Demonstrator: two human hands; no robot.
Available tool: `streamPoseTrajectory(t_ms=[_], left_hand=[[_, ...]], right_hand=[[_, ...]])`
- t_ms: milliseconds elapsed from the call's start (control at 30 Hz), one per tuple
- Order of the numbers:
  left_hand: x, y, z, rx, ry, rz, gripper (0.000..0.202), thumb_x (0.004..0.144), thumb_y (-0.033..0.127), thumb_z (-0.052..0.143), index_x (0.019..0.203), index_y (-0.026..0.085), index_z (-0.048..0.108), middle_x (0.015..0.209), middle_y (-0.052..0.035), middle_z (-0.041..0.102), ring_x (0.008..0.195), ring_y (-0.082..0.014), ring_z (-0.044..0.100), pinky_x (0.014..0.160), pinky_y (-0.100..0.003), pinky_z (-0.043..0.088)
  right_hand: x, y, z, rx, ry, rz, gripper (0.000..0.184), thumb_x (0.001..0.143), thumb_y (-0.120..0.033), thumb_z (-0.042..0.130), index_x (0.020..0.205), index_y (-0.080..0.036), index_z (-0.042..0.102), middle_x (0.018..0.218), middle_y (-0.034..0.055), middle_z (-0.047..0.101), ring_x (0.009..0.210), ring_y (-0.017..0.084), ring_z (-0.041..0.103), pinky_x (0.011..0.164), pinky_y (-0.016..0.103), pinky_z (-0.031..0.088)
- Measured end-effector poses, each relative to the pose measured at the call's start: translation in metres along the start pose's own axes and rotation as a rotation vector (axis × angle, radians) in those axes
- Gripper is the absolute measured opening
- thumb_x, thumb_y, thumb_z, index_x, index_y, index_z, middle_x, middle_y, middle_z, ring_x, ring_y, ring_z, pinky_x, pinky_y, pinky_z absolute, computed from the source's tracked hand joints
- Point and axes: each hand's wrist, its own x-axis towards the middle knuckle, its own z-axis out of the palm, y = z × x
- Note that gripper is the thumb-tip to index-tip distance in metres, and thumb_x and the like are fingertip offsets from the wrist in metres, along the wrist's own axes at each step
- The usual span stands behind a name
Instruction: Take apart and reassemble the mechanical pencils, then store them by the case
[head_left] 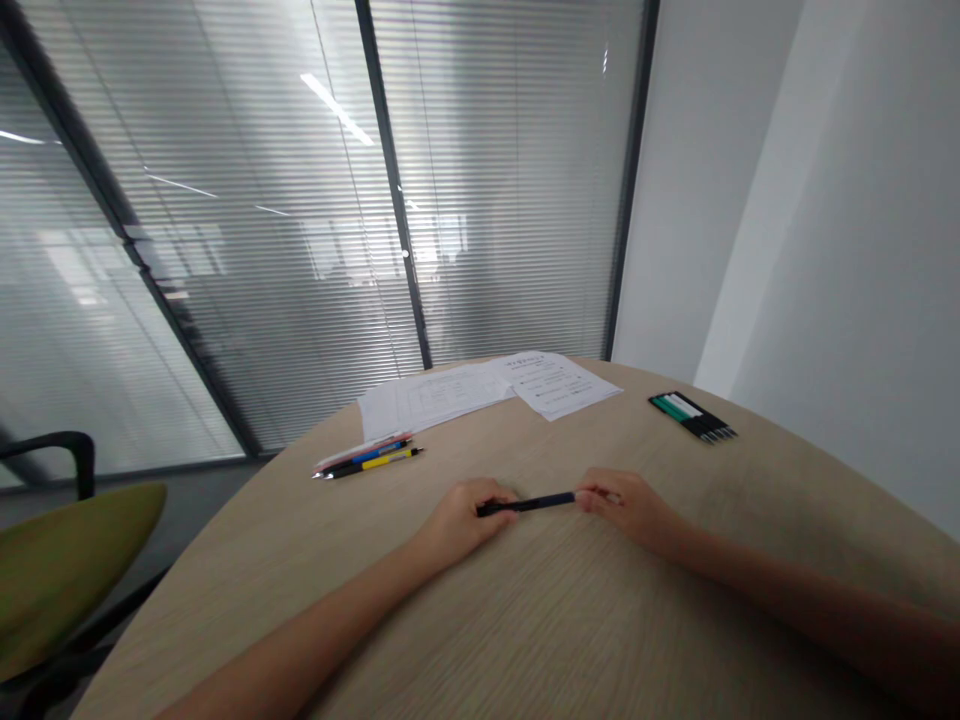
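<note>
- The dark pen is hiding both ends inside the left hand and right hand.
- Print on the sheets is showing too small to read.

Pen on table; papers behind, pencils left, pack right

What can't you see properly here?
Head view: both ends of the dark pen are hidden inside the left hand and right hand.
Head view: print on the papers is too small to read.
Head view: the green chair is cut off by the left edge.
</note>
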Motion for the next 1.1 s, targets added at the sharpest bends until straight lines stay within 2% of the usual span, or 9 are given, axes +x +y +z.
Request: streamPoseTrajectory(t_ms=[100,500,567,633,667,767,833,1000,1100], left_hand=[[-0.0005,0.0004,0.0010,0.062,0.044,0.048,0.013,0.070,0.020,0.054,0.080,0.016,0.062,0.071,-0.0008,0.060,0.067,-0.0116,0.053,0.063,-0.022,0.041],[-0.0020,-0.0009,0.0028,0.119,0.136,0.178,0.013,0.074,0.023,0.053,0.082,0.016,0.060,0.074,-0.0021,0.062,0.071,-0.0123,0.054,0.069,-0.025,0.041],[-0.0022,-0.0006,0.0028,0.130,0.131,0.179,0.013,0.074,0.023,0.053,0.082,0.016,0.060,0.074,-0.0024,0.062,0.072,-0.0126,0.055,0.069,-0.025,0.041],[-0.0022,0.0001,0.0027,0.142,0.121,0.179,0.013,0.074,0.023,0.053,0.082,0.016,0.060,0.074,-0.0025,0.063,0.071,-0.0127,0.055,0.070,-0.025,0.041],[-0.0021,0.0005,0.0027,0.147,0.118,0.177,0.012,0.074,0.023,0.053,0.082,0.016,0.060,0.074,-0.0024,0.063,0.071,-0.0128,0.055,0.070,-0.025,0.041],[-0.0019,0.0012,0.0024,0.158,0.114,0.155,0.012,0.075,0.024,0.052,0.082,0.018,0.060,0.075,-0.0018,0.063,0.072,-0.0129,0.055,0.070,-0.026,0.040],[-0.0020,0.0010,0.0024,0.167,0.121,0.140,0.012,0.075,0.024,0.052,0.082,0.018,0.060,0.075,-0.0015,0.062,0.072,-0.0130,0.055,0.071,-0.026,0.040],[-0.0018,-0.0021,0.0025,0.176,0.175,0.105,0.013,0.075,0.024,0.051,0.083,0.018,0.060,0.074,-0.0016,0.062,0.072,-0.0131,0.054,0.069,-0.026,0.041],[-0.0015,-0.0031,0.0026,0.169,0.177,0.118,0.013,0.075,0.024,0.051,0.082,0.018,0.060,0.073,-0.0014,0.061,0.070,-0.0130,0.054,0.068,-0.026,0.041]], right_hand=[[0.0003,0.0037,0.0021,-0.029,-0.035,0.012,0.031,0.081,-0.031,0.035,0.058,-0.017,0.051,0.059,0.0023,0.055,0.058,0.013,0.050,0.057,0.025,0.037],[0.0004,-0.0003,0.0004,0.033,-0.052,0.030,0.033,0.081,-0.032,0.033,0.062,-0.017,0.055,0.055,0.0017,0.052,0.054,0.013,0.047,0.054,0.025,0.035],[0.0005,0.0010,0.0014,0.117,-0.031,0.022,0.025,0.079,-0.033,0.037,0.076,-0.018,0.057,0.058,0.0004,0.052,0.054,0.012,0.046,0.054,0.024,0.035],[0.0012,0.0032,0.0035,0.259,-0.022,0.053,0.022,0.077,-0.032,0.042,0.092,-0.019,0.052,0.055,-0.0026,0.050,0.051,0.010,0.046,0.051,0.022,0.035],[0.0017,0.0044,0.0048,0.327,-0.021,0.082,0.022,0.076,-0.031,0.044,0.092,-0.019,0.051,0.053,-0.0040,0.048,0.049,0.010,0.045,0.049,0.021,0.034],[0.0038,0.0072,0.0069,0.481,-0.043,0.166,0.013,0.072,-0.031,0.050,0.074,-0.018,0.050,0.052,-0.0047,0.047,0.046,0.008,0.044,0.046,0.020,0.033],[0.0050,0.0073,0.0061,0.554,-0.057,0.199,0.014,0.068,-0.032,0.054,0.067,-0.018,0.050,0.053,-0.0041,0.049,0.047,0.007,0.045,0.047,0.020,0.035],[0.0059,0.0051,0.0021,0.708,-0.061,0.255,0.023,0.058,-0.032,0.064,0.073,-0.017,0.054,0.063,-0.0018,0.058,0.056,0.009,0.053,0.057,0.023,0.041],[0.0056,0.0053,0.0026,0.723,-0.067,0.273,0.027,0.059,-0.035,0.063,0.075,-0.016,0.054,0.065,-0.0002,0.060,0.058,0.010,0.054,0.060,0.026,0.043]])
